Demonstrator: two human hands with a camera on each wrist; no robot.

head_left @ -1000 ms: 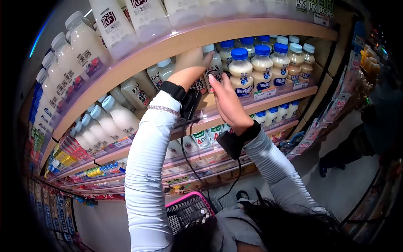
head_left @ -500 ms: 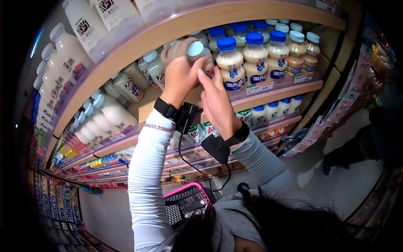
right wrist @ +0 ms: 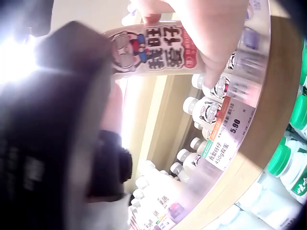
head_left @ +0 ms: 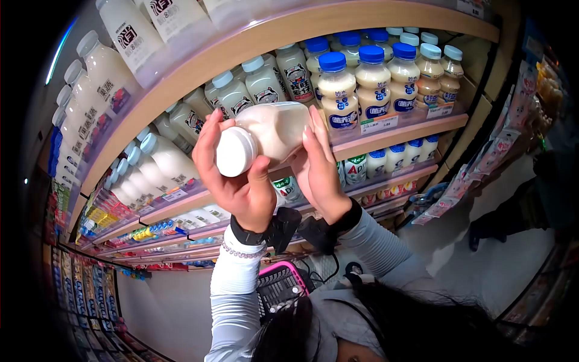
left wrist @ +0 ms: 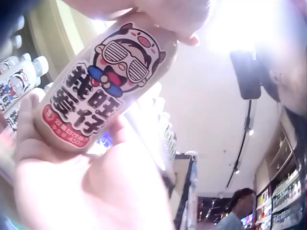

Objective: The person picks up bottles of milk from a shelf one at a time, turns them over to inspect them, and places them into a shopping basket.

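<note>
White cap (head_left: 237, 151) between them, the fingers and thumb of the left hand (head_left: 235, 192) are spread and curled round one end of the bottle (head_left: 274, 130). At its base, the right hand (head_left: 319, 175) has it clamped too, fingers together on one side, thumb on the other. It's held tilted out in front of the shelf (head_left: 401, 133) — cartoon label (left wrist: 91, 91) turned toward the wrists. Beyond stand blue-capped bottles (head_left: 339, 93) and more cartoon ones (head_left: 297, 75); down below — a pink-rimmed basket (head_left: 282, 265).
</note>
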